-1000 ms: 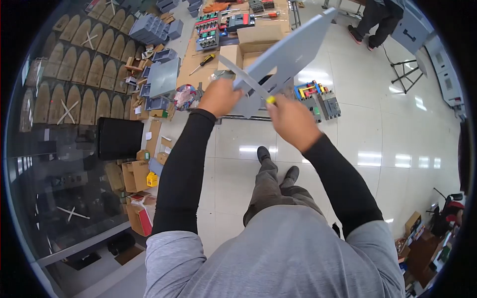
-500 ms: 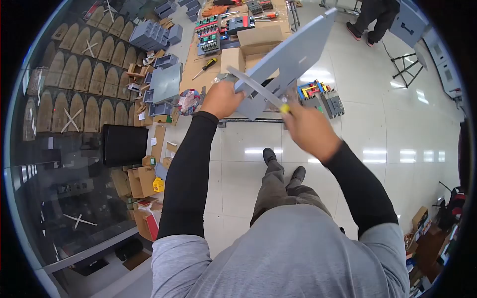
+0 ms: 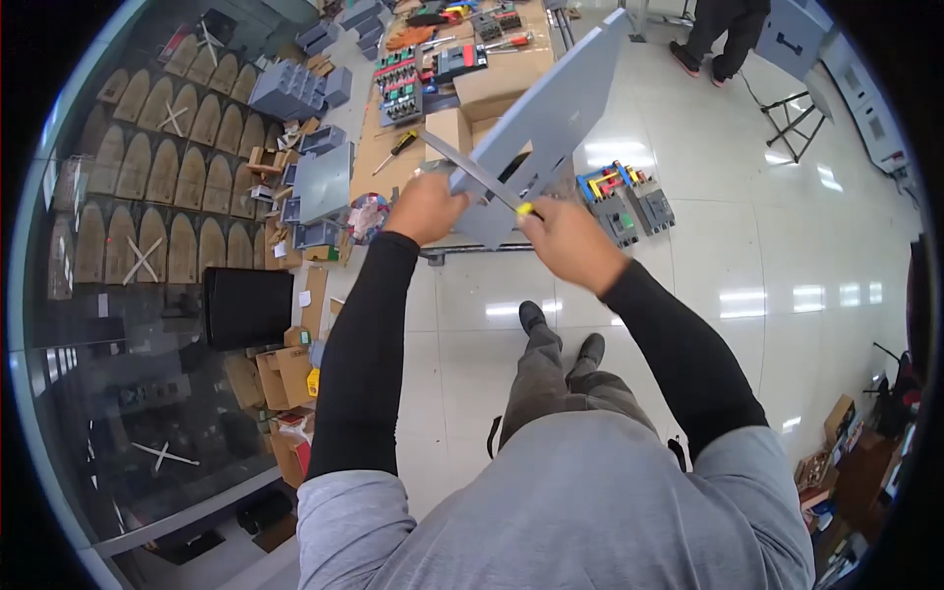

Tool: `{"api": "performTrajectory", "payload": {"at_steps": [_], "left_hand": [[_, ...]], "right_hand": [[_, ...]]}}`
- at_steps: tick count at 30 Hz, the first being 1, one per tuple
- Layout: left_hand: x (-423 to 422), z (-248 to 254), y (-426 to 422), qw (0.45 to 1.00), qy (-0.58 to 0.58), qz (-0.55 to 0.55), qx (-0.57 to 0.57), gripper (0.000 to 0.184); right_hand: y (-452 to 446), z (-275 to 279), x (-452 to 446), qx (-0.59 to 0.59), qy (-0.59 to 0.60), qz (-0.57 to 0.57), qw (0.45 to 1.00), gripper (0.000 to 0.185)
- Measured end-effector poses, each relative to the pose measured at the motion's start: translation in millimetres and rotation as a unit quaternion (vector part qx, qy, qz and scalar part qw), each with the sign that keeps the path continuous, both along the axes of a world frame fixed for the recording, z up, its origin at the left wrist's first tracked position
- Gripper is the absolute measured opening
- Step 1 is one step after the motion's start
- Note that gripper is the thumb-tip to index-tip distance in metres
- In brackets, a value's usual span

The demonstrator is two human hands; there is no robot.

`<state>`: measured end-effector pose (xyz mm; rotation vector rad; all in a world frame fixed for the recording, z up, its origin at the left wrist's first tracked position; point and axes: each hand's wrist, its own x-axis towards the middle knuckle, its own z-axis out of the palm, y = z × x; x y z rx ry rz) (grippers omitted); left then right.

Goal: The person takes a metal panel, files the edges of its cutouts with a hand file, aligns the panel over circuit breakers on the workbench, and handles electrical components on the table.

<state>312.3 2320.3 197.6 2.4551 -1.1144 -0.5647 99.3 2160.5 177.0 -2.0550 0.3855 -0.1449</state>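
A flat grey panel (image 3: 575,93) with cutouts stands tilted at the near edge of the workbench. My left hand (image 3: 429,208) is closed on its lower left edge. In my right hand (image 3: 573,244) is a file (image 3: 470,169), gripped by its yellow-ended handle, which the fingers mostly cover. The long flat blade slants up and left across the panel's left edge, close above my left hand. Whether the blade touches the panel I cannot tell. Behind the panel stands an open cardboard box (image 3: 450,128), partly hidden.
A screwdriver (image 3: 396,151) and circuit breakers (image 3: 400,87) lie on the workbench (image 3: 366,167). More breakers (image 3: 629,211) sit right of the panel. Grey bins (image 3: 287,93) and a cardboard carton (image 3: 285,377) are at left. Another person's legs (image 3: 723,44) show at the back right.
My right hand has moved left and slightly down toward the panel, drawing the file with it. The panel appears shifted a little left in view; my left hand still holds it.
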Motion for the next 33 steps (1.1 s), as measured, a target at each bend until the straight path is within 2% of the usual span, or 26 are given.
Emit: {"api": "performTrajectory", "payload": {"at_steps": [1,2,3,4,5,8,10,14,15,18,20,22,23,25,26,28,30,33], "left_hand": [[-10.5,12.1,-1.0,0.998,-0.057,-0.014,0.019,0.044],[-6.4,15.6,0.3,0.998,-0.053,0.001,0.032,0.044],[-4.4,13.0,1.0,0.998,-0.041,0.014,0.045,0.044],[-5.1,7.8,-2.4,0.998,-0.025,0.022,0.055,0.044],[-9.2,8.0,-6.4,0.998,-0.038,0.009,0.05,0.044],[-11.6,12.5,-1.6,0.996,-0.071,-0.009,0.058,0.044],[-7.4,10.2,-0.8,0.994,-0.08,-0.005,0.071,0.042],[-22.0,11.3,-12.2,0.996,-0.054,-0.026,0.062,0.038],[-15.8,11.3,-7.3,0.998,-0.035,-0.019,0.057,0.037],[-6.7,2.0,2.8,0.998,-0.042,-0.003,0.051,0.037],[-2.2,4.9,-1.8,0.996,-0.078,-0.006,0.052,0.037],[-13.0,10.4,-10.4,0.99,-0.108,-0.041,0.078,0.037],[-15.8,6.1,-10.8,0.994,-0.094,-0.033,0.055,0.037],[-8.2,0.8,-2.9,0.997,-0.074,-0.014,0.015,0.039],[-10.1,1.8,-3.7,0.996,-0.075,-0.011,0.036,0.039],[-10.6,9.1,-8.5,0.994,-0.078,-0.002,0.074,0.039],[-9.9,19.9,-10.1,0.997,-0.062,0.008,0.048,0.038],[-17.1,-1.6,-10.6,0.997,-0.06,-0.027,0.027,0.038]], "right_hand": [[-1.9,-2.1,18.3,0.09,-0.012,0.021,0.996,0.033],[-3.0,7.3,22.7,0.248,0.037,0.03,0.968,0.035],[-6.8,19.4,19.7,0.399,0.094,0.036,0.912,0.037],[-11.5,24.8,14.5,0.536,0.15,0.034,0.83,0.039],[-9.2,24.0,8.4,0.577,0.142,0.017,0.804,0.039],[-16.8,26.4,-35.1,0.565,0.114,0.079,0.813,0.039],[-18.1,43.1,-61.3,0.545,0.184,0.032,0.817,0.039],[1.7,14.7,17.9,0.594,0.085,0.027,0.8,0.037],[3.5,20.6,27.7,0.596,0.11,0.02,0.795,0.036],[0.9,20.3,-25.2,0.561,0.08,0.073,0.821,0.036],[-4.7,36.9,-59.0,0.568,0.165,0.028,0.806,0.038],[-10.9,33.6,-39.7,0.528,0.08,0.061,0.843,0.037],[-13.7,20.4,-15.0,0.54,0.091,0.006,0.837,0.037],[-14.4,30.7,8.0,0.528,0.117,-0.008,0.841,0.038],[-7.4,33.4,2.1,0.526,0.124,-0.037,0.841,0.038],[-14.4,24.6,-41.9,0.558,0.058,0.018,0.827,0.038],[-18.8,31.8,-64.0,0.537,0.114,-0.027,0.836,0.041],[-0.5,2.9,2.4,0.556,0.004,0.023,0.831,0.041]]}}
